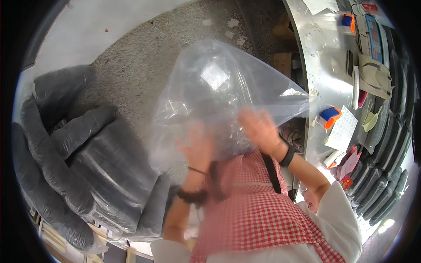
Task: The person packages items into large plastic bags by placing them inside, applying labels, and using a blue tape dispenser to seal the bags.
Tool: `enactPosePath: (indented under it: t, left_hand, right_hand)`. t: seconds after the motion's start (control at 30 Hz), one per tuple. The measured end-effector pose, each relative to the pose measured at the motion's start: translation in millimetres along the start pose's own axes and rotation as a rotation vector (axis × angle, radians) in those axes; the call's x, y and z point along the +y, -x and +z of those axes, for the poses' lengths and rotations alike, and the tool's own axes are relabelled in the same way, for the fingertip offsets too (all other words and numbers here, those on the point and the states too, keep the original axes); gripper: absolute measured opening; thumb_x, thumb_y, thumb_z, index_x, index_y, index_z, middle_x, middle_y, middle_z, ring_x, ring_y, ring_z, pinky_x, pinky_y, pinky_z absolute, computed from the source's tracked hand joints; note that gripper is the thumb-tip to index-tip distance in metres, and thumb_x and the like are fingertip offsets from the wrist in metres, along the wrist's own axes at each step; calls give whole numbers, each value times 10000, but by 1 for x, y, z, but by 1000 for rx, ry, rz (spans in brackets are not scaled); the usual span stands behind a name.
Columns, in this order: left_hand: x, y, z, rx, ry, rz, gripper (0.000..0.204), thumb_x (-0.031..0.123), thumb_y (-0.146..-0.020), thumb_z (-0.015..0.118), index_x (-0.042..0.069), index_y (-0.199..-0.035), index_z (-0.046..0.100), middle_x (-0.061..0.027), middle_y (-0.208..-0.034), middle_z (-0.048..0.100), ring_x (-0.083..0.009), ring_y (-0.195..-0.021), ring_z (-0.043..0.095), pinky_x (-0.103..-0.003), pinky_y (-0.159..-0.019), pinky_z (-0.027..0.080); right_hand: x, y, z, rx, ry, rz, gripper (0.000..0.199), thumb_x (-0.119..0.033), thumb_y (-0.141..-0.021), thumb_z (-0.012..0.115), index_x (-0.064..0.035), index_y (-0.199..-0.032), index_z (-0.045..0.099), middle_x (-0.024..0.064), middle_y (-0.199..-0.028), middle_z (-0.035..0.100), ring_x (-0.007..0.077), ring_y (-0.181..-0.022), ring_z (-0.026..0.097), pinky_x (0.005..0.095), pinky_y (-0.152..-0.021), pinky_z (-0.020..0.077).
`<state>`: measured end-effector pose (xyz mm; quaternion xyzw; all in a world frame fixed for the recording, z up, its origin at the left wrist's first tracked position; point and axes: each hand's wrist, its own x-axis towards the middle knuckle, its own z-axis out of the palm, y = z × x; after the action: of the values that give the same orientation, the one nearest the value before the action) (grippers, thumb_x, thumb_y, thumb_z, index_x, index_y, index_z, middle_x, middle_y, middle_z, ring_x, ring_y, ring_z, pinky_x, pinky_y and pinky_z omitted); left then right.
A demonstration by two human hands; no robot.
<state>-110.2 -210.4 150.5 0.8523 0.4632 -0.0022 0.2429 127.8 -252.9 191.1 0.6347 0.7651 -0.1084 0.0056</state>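
Note:
A large clear plastic bag (pixel 210 87), puffed up and wrinkled, stands in front of my body. Against its near left side is my left hand (pixel 197 144), smeared by motion, with the thumb apart from the stretched fingers. My right hand (pixel 262 129) lies over the bag's near right side, its fingers blurred but stretched out. A white label or paper square (pixel 215 75) shows on the bag's upper part. To the right, a gathered corner of the bag reaches the metal table's edge. What is inside the bag cannot be made out.
Stuffed dark bags (pixel 109 162) are piled on the left. On the right, the metal table (pixel 322 83) carries blue-and-orange tape dispensers (pixel 330 117), a printed sheet (pixel 342 128) and other papers. Beyond it are rows of dark packed bags (pixel 386 162). Paper scraps (pixel 232 23) lie on the floor.

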Motion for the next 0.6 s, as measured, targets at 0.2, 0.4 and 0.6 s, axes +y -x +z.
enactPosePath:
  t: [0.2, 0.4, 0.6]
  left_hand:
    - [-98, -74, 83, 114, -314, -65, 464, 228, -876, 578, 267, -1329, 487, -147, -1515, 251, -340, -1381, 267, -700, -1020, 86]
    - [-127, -88, 204, 320, 754, -294, 265, 208, -972, 467, 62, -1192, 489, -202, -1510, 221, -321, -1386, 252, -488, -1090, 230]
    - [-105, -84, 254, 244, 1073, -587, 342, 220, -987, 418, 8, -1255, 441, -204, -1449, 280, -318, -1327, 305, -409, -1084, 269]
  right_hand:
    - [103, -50, 108, 34, 108, 380, 498, -366, -897, 521, -272, -1380, 444, 62, -1484, 350, 223, -1371, 319, 533, -1091, 181]
    - [108, -68, 226, 33, -201, 400, 449, -354, -949, 423, -242, -1383, 435, 79, -1506, 292, 244, -1397, 255, 600, -1086, 115]
    - [109, -37, 301, 215, -957, 478, 453, -238, -967, 405, -133, -1408, 394, 138, -1477, 329, 314, -1346, 333, 486, -1099, 239]
